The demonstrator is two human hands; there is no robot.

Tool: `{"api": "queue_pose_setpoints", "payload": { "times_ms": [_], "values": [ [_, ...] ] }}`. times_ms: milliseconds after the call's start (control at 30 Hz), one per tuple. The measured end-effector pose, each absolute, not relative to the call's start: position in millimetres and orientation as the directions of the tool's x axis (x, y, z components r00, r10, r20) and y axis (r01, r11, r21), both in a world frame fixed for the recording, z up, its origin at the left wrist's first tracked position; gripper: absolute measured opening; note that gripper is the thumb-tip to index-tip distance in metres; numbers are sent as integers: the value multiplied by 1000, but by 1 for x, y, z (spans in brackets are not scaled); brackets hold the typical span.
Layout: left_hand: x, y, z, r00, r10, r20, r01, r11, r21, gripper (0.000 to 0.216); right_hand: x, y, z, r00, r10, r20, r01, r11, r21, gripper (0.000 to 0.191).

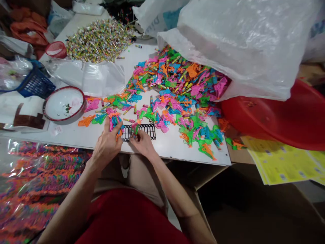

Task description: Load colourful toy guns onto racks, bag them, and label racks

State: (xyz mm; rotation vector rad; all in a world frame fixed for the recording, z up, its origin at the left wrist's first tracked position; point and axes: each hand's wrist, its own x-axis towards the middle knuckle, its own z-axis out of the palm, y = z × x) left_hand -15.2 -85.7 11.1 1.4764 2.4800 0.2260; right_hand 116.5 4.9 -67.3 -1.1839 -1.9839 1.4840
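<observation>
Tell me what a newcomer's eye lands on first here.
First, the heap of bright plastic toys spilling from a big clear bag across the white table. Next, the left hand, holding a bunch of toys, and the right hand meet at a black grid tray near the table's front edge.

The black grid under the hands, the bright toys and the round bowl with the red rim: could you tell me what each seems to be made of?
The black grid looks like moulded plastic or coated wire; its matt bars leave this open. The bright toys seem to be thin moulded plastic, in glossy, saturated colours. The round bowl looks like enamelled metal or melamine: smooth white inside, red rim. The left hand holds several toys; the right hand pinches one.
</observation>
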Motion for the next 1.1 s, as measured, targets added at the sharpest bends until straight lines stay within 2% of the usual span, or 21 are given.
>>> {"api": "queue_pose_setpoints", "payload": {
  "times_ms": [67, 133, 200, 333, 500, 767, 1000, 1100],
  "values": [
    [-16, -84, 12, -456, 878, -147, 840, 479, 255, 54, 109, -15, -76, -560, 785, -265, 349, -67, -935, 8],
    [-16, -84, 13, -440, 886, -143, 846, 463, 266, 54, 103, -24, -80, -549, 795, -257, 308, -93, -947, 15],
    [-16, -84, 14, -438, 889, -136, 846, 459, 270, 54, 98, -29, -83, -548, 814, -191, 375, 35, -926, 17],
    [-15, -85, 13, -448, 881, -155, 835, 474, 280, 55, 92, -40, -90, -599, 793, -114, 534, 289, -795, 18],
    [-13, -85, 14, -445, 882, -157, 823, 472, 316, 56, 88, -45, -86, -707, 700, -100, 621, 547, -562, 21],
    [-23, -84, 17, -431, 876, -217, 766, 482, 426, 48, 84, -46, -66, -717, 692, -85, 660, 636, -400, 21],
    [-3, -76, 17, -552, 828, -100, 777, 555, 297, 48, 88, -48, -69, -767, 637, -77, 601, 671, -434, 25],
    [-4, -79, 15, -503, 859, -100, 813, 509, 284, 48, 100, -29, -78, -849, 525, -58, 460, 681, -570, 20]
  ]
}}
